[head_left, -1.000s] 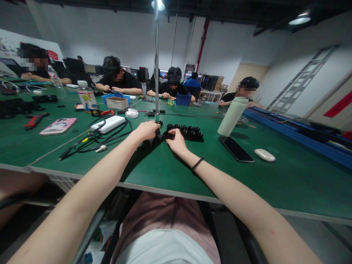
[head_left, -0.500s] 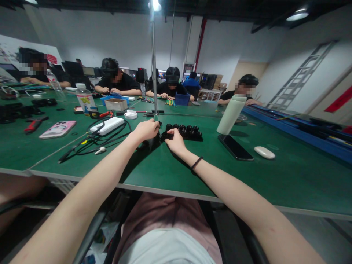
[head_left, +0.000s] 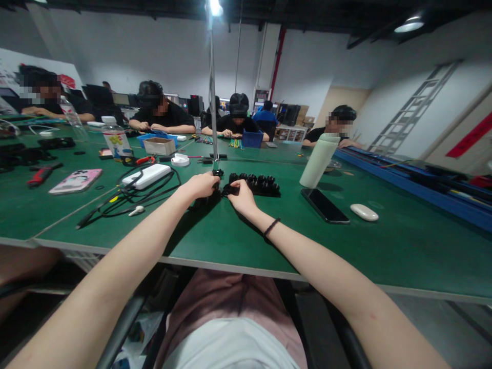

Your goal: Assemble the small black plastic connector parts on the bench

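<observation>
Black knobbed parts [head_left: 258, 183] sit in rows on the green table [head_left: 238, 238] in front of me. Just left of these rows, my right hand [head_left: 240, 198] is closed, its fingertips pinching a small black piece too dark to make out. My left hand [head_left: 203, 185] curls, knuckles up, over more black parts [head_left: 218, 173] a short way to the left; its fingertips are mostly hidden behind the hand. A narrow gap separates the two hands. A metal pole [head_left: 213, 102] rises just beyond them.
On the right stand a pale green bottle [head_left: 320, 161], a phone [head_left: 325, 206] and a white oval case [head_left: 364, 212]. To the left lie a white power bank [head_left: 146, 175], black cables [head_left: 111, 202], an earbud [head_left: 136, 210] and a pink patterned case [head_left: 76, 182]. Several people work across the table.
My left hand has shifted slightly left and down, uncovering more of the black parts behind it. My right hand stays almost where it was. The whole view has turned a little.
</observation>
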Demonstrator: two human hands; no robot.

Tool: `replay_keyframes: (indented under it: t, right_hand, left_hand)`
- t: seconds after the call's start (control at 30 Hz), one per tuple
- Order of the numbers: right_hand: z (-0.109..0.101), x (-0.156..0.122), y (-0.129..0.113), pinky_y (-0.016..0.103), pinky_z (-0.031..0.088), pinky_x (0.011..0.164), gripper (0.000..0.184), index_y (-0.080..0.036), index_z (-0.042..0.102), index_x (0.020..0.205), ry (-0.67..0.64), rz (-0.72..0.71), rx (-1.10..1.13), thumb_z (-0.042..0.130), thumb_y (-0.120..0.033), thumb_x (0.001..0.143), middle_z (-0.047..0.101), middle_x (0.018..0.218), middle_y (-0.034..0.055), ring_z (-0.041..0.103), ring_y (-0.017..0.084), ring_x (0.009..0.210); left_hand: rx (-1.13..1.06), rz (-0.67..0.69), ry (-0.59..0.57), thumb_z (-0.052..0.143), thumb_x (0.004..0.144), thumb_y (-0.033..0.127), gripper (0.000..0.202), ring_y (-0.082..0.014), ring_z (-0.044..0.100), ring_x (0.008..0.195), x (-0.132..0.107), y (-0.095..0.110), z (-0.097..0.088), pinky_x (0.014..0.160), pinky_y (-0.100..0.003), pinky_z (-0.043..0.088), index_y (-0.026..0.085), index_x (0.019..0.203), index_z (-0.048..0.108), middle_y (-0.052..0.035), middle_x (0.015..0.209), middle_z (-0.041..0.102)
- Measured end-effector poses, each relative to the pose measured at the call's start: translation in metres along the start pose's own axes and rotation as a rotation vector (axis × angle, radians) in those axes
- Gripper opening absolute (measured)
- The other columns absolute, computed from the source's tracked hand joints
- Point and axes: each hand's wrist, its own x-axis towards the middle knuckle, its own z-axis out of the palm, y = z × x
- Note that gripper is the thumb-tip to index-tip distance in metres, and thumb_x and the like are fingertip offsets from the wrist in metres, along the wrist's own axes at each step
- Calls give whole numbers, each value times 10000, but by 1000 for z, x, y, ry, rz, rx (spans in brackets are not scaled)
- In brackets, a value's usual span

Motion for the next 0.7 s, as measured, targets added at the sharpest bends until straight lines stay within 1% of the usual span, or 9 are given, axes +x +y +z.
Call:
replay_keyframes:
  t: [0.13, 0.27, 0.4, 0.5, 0.7]
  right_hand:
    - [1, 0, 1, 369, 450, 952, 291, -219, 461, 816, 1, -2, 17, 561, -28, 621, 590, 907, 9, 584, 171, 949]
    - [1, 1, 2, 366, 452, 950, 300, -220, 462, 819, 9, -12, 30, 563, -23, 617, 584, 900, 1, 580, 165, 940]
    - [0, 0, 0, 364, 450, 950, 292, -218, 459, 815, -3, 6, 8, 569, -25, 625, 589, 917, 11, 583, 169, 948]
    - [0, 0, -1, 366, 448, 952, 290, -219, 456, 810, 2, -5, 13, 563, -26, 623, 590, 907, 10, 583, 170, 953]
    - [2, 1, 3, 374, 447, 957, 290, -221, 464, 816, 18, -16, 10, 559, -36, 614, 594, 910, 10, 579, 174, 965]
  left_hand:
    - [-19, 6, 19, 459, 804, 156, 513, -296, 645, 1044, -1, -1, 1, 832, -372, 509, 227, 1310, 505, -152, 1285, 545]
    - [-23, -28, 23, 503, 769, 172, 562, -309, 638, 1050, -2, 0, 0, 832, -378, 509, 190, 1328, 446, -166, 1280, 531]
    - [-17, -43, 58, 528, 771, 234, 490, -307, 641, 1027, -4, 0, -1, 826, -375, 509, 166, 1252, 470, -162, 1246, 546]
    - [-20, -44, 79, 527, 786, 266, 412, -302, 646, 1009, -4, -1, -1, 820, -373, 507, 170, 1186, 505, -151, 1204, 569]
    - [-24, -21, 87, 535, 792, 246, 321, -270, 642, 1014, -2, -3, -2, 834, -344, 501, 194, 1108, 548, -119, 1171, 605]
